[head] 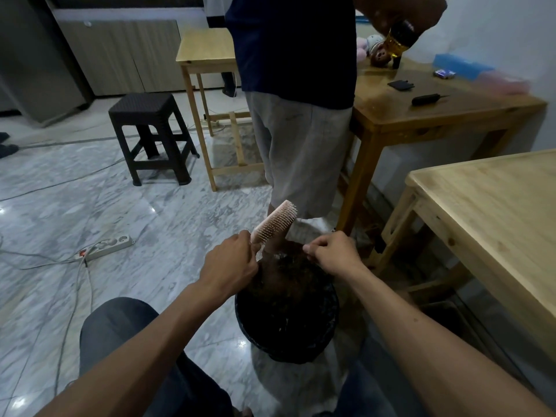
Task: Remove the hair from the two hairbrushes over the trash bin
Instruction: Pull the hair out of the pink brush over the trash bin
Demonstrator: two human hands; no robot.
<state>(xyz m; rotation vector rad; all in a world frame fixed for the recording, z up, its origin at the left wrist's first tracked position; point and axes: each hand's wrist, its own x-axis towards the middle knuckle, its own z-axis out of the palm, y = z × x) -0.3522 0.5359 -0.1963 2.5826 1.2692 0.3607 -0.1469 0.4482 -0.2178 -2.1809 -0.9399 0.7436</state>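
Observation:
My left hand grips the handle of a pink hairbrush, which tilts up and to the right with its bristles facing right. My right hand is closed in a pinch beside it, over the far rim of the black trash bin. Whether strands of hair sit between its fingertips is too fine to tell. The bin stands on the floor between my knees and holds dark matter. A black brush or comb lies on the brown table.
Another person stands just behind the bin, holding an amber bottle over the brown table. A light wooden table is at my right. A black stool, a power strip and cables lie on the marble floor to the left.

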